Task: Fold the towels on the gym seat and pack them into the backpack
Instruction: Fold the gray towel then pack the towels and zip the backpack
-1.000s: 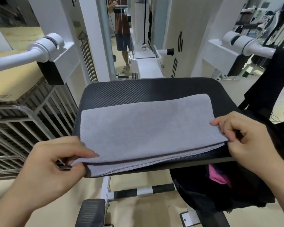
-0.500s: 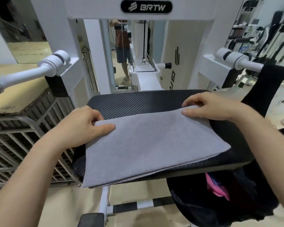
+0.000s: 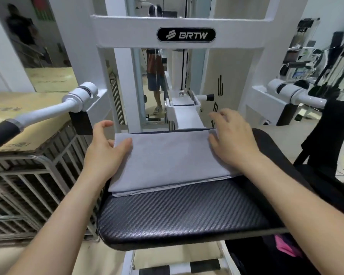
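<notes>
A grey towel [image 3: 167,161] lies folded in layers on the far half of the black textured gym seat [image 3: 183,213]. My left hand [image 3: 104,149] rests at the towel's far left corner, thumb on the cloth, fingers loosely spread past the edge. My right hand [image 3: 231,139] lies flat on the far right corner with relaxed fingers. The black backpack [image 3: 270,255] hangs open below the seat's right side, with something pink [image 3: 286,247] inside.
The white machine frame [image 3: 185,34] stands right behind the seat. Its white arm handles [image 3: 75,98] [image 3: 286,92] stick out on both sides. A black strap [image 3: 330,132] hangs at right. A metal rack [image 3: 28,185] stands at left.
Both hands carried the towel's near edge away from me and laid it over the far half. The towel now covers only the far part of the seat; both hands have let go.
</notes>
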{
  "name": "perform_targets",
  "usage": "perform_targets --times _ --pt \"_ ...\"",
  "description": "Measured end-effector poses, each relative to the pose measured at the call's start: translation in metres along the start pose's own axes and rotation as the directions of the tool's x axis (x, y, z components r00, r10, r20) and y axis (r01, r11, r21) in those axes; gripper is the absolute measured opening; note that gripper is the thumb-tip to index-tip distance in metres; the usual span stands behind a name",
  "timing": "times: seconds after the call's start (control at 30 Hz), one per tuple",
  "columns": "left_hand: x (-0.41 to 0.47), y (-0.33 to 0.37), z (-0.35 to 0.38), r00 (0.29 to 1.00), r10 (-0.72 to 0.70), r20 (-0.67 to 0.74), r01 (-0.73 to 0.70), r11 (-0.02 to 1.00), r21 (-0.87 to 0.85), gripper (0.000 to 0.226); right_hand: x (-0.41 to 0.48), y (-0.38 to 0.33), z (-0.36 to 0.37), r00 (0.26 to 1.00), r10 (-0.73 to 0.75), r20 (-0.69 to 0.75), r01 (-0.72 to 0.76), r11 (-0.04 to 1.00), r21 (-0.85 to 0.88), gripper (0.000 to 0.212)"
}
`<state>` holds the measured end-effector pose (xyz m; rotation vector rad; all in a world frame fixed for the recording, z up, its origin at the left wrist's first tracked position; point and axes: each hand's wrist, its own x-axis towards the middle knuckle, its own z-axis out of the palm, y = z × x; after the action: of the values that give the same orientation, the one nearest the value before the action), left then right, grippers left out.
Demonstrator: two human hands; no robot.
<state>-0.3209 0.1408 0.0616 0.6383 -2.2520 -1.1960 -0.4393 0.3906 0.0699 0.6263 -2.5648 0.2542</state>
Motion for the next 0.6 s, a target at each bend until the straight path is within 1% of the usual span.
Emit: perform_targets --times 0.03,0.07,0.1,0.17,0.2,0.23,0.3,0.37,0.4,0.43,0.47,0.5,0.53,0.57,0.6 --pt "-0.003 -0.001 -0.002 1.0 0.01 0.016 -0.011 0.999 0.032 0.052 -0.005 -0.018 0.0 0.997 -0.072 0.003 0.072 0.997 0.02 0.052" --pt "-0.005 -0.002 -0.004 0.999 0.017 0.04 -0.02 0.998 0.059 0.048 -0.008 -0.034 0.001 0.99 -0.126 0.068 0.122 0.991 0.053 0.056" --pt "-0.007 -0.003 -0.006 0.997 0.021 0.075 -0.026 0.997 0.072 0.042 -0.011 -0.048 0.004 0.972 -0.163 0.17 0.15 0.985 0.088 0.061" --pt "-0.014 -0.004 -0.009 0.987 0.027 0.16 -0.039 0.997 0.068 0.026 -0.016 -0.067 0.016 0.904 -0.204 0.376 0.173 0.978 0.116 0.066" --pt "-0.016 -0.007 -0.01 0.981 0.03 0.193 -0.041 0.998 0.052 0.02 -0.017 -0.07 0.021 0.866 -0.205 0.455 0.17 0.978 0.117 0.066" --pt "-0.017 -0.009 -0.01 0.976 0.025 0.216 -0.032 0.999 0.029 0.018 -0.019 -0.07 0.024 0.844 -0.199 0.499 0.165 0.98 0.111 0.066" --pt "-0.017 -0.01 -0.011 0.966 -0.028 0.256 0.045 0.997 -0.06 0.03 -0.019 -0.068 0.027 0.843 -0.187 0.505 0.161 0.982 0.095 0.066" --pt "-0.015 -0.004 -0.012 0.952 -0.096 0.29 0.172 0.954 -0.248 0.043 -0.019 -0.067 0.024 0.865 -0.213 0.454 0.171 0.976 0.131 0.066" --pt "-0.014 0.002 -0.013 0.948 -0.113 0.298 0.217 0.914 -0.344 0.047 -0.019 -0.067 0.024 0.884 -0.224 0.411 0.151 0.968 0.202 0.064" --pt "-0.014 0.011 -0.013 0.948 -0.114 0.298 0.235 0.881 -0.41 0.05 -0.019 -0.066 0.02 0.905 -0.22 0.365 0.095 0.939 0.331 0.06" --pt "-0.013 0.023 -0.012 0.951 -0.102 0.291 0.23 0.864 -0.448 0.053 -0.018 -0.063 0.015 0.922 -0.163 0.35 -0.052 0.846 0.531 0.053" --pt "-0.012 0.035 -0.01 0.957 -0.076 0.279 0.202 0.866 -0.457 0.055 -0.017 -0.059 0.006 0.921 -0.077 0.382 -0.249 0.639 0.728 0.044" --pt "-0.012 0.052 -0.004 0.962 -0.039 0.271 0.161 0.881 -0.445 0.058 -0.015 -0.048 -0.004 0.893 -0.007 0.449 -0.416 0.363 0.833 0.035" --pt "-0.011 0.069 0.001 0.964 -0.002 0.267 0.114 0.907 -0.404 0.059 -0.012 -0.037 -0.013 0.856 0.037 0.515 -0.515 0.141 0.846 0.029" --pt "-0.013 0.085 0.006 0.964 0.038 0.263 0.056 0.938 -0.341 0.061 -0.009 -0.025 -0.019 0.83 0.056 0.554 -0.557 0.039 0.83 0.029"
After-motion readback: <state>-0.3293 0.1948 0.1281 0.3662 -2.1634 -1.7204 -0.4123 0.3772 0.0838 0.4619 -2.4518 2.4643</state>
